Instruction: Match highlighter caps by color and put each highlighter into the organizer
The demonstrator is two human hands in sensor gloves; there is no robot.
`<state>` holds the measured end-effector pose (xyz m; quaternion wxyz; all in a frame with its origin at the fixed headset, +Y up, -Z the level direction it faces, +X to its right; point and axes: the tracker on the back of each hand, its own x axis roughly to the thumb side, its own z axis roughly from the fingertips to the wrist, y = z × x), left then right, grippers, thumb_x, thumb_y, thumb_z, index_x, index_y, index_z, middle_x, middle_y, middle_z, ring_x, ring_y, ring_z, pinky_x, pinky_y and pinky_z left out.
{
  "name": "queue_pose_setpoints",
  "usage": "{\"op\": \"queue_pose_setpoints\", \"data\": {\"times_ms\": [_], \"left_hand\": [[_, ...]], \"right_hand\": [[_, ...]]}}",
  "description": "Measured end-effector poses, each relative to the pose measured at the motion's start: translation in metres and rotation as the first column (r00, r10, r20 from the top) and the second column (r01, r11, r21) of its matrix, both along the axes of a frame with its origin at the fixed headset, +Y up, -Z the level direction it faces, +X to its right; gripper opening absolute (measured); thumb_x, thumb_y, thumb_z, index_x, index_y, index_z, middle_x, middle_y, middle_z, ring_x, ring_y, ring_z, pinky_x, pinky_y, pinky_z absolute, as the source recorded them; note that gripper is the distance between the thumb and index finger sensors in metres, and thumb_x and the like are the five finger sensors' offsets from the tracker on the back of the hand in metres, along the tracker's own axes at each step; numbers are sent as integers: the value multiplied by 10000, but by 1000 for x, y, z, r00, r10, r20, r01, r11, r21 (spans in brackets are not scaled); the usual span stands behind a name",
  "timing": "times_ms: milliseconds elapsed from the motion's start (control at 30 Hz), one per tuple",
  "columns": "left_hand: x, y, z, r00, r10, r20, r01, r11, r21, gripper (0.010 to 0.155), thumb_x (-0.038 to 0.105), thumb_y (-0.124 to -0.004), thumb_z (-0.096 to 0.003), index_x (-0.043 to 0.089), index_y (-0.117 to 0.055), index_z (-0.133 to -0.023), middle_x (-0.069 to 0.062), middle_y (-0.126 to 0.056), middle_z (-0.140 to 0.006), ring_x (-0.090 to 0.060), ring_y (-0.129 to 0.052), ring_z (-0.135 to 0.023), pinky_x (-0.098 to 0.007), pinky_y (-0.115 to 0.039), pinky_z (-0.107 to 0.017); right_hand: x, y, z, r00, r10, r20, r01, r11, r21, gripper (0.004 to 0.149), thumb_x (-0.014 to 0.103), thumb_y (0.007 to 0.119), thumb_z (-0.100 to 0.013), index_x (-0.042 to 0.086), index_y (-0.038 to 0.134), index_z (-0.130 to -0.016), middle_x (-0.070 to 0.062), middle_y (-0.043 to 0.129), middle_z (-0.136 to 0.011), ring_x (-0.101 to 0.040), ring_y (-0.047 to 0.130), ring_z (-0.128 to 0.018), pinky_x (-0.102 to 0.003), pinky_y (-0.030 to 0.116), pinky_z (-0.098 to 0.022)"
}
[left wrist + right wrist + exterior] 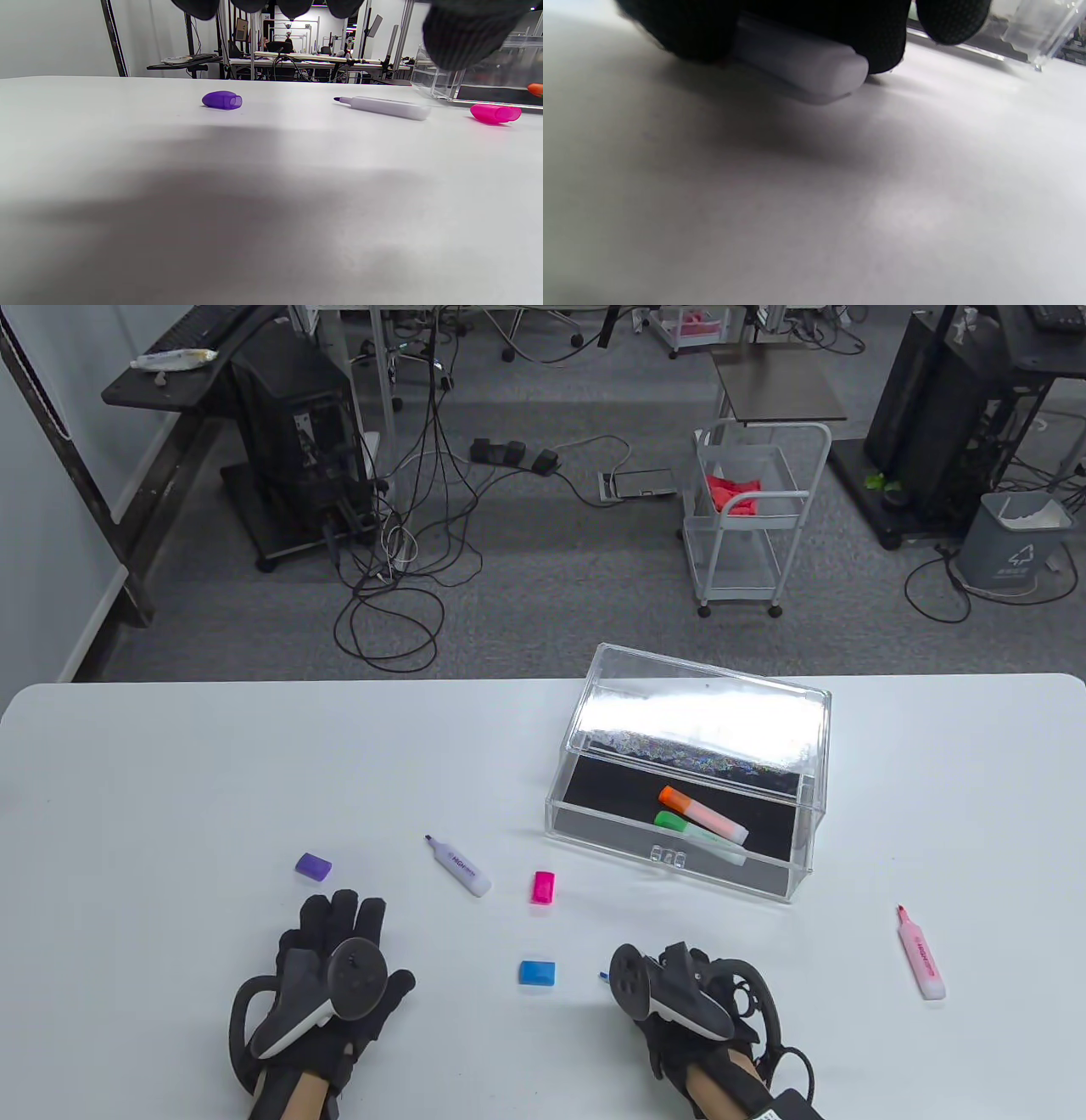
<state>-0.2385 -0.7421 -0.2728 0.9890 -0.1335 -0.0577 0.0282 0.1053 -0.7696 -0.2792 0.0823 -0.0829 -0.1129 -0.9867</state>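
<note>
My right hand grips a pale highlighter low over the table's front; its blue tip pokes out to the left. The right wrist view shows the fingers curled round the barrel. The blue cap lies just left of that tip. My left hand lies flat with straight fingers and holds nothing. Ahead of it lie a purple cap, an uncapped purple highlighter and a pink cap. An uncapped pink highlighter lies far right.
The clear organizer box stands open at centre right, its lid tipped back. Inside lie a capped orange highlighter and a capped green one. Beyond the table's far edge are a white trolley and cables.
</note>
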Motion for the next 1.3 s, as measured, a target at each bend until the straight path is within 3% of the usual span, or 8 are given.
{"op": "queue_pose_setpoints", "data": {"times_ms": [167, 333, 533, 667, 800, 1100, 1300], "left_hand": [[3, -2, 0, 1000, -13, 7, 13, 1000, -4, 882, 683, -565, -601, 239, -106, -1209, -105, -40, -1256, -479, -96, -1189, -660, -283, -833], [6, -2, 0, 1000, -21, 17, 21, 1000, -5, 882, 683, -564, -601, 235, -106, -1207, -105, -42, -1257, -478, -99, -1190, -660, -284, -833], [13, -3, 1, 999, -30, 42, 31, 1000, -7, 884, 683, -565, -602, 233, -106, -1208, -104, -46, -1257, -480, -107, -1191, -657, -297, -837], [19, -4, 2, 997, -43, 64, 44, 999, -10, 886, 683, -569, -601, 233, -108, -1208, -105, -58, -1260, -481, -124, -1195, -656, -312, -838], [30, -6, 3, 994, -42, 97, 44, 999, -21, 888, 681, -579, -602, 230, -116, -1211, -107, -90, -1266, -489, -175, -1201, -650, -348, -844], [93, -6, -9, 966, -49, 252, 62, 997, -45, 860, 651, -680, -595, 239, -262, -1223, -81, -387, -1271, -436, -602, -1166, -609, -560, -836], [133, -11, -27, 953, -110, 283, 139, 987, -82, 831, 625, -746, -582, 258, -354, -1216, -43, -517, -1236, -367, -762, -1090, -567, -652, -812]], "right_hand": [[-1, 0, 0, 1000, 13, -5, -13, 1000, -25, 580, 383, 718, -432, 165, 625, -962, -143, 731, -912, -347, 818, -799, -648, 643, -616], [1, 2, 0, 1000, 25, -5, -25, 1000, 5, 539, 361, 740, -432, 204, 637, -937, -94, 762, -872, -296, 857, -759, -618, 681, -599], [7, 22, 4, 997, -76, 3, 75, 990, 120, 514, 342, 760, -430, 241, 627, -916, -81, 746, -849, -277, 888, -698, -591, 722, -552], [11, 37, 8, 987, -161, -9, 159, 965, 208, 509, 325, 736, -436, 236, 596, -918, -125, 723, -934, -291, 904, -700, -601, 731, -545], [16, 45, 10, 973, -230, -10, 226, 945, 236, 511, 310, 722, -440, 228, 570, -921, -98, 779, -885, -305, 918, -704, -616, 731, -548], [19, 48, 9, 974, -227, -5, 221, 943, 249, 507, 310, 722, -442, 266, 556, -919, -50, 780, -822, -276, 880, -675, -580, 708, -553], [18, 50, 10, 979, -201, -8, 197, 947, 254, 508, 304, 733, -442, 275, 562, -920, -45, 777, -828, -274, 873, -683, -573, 704, -557]]}}
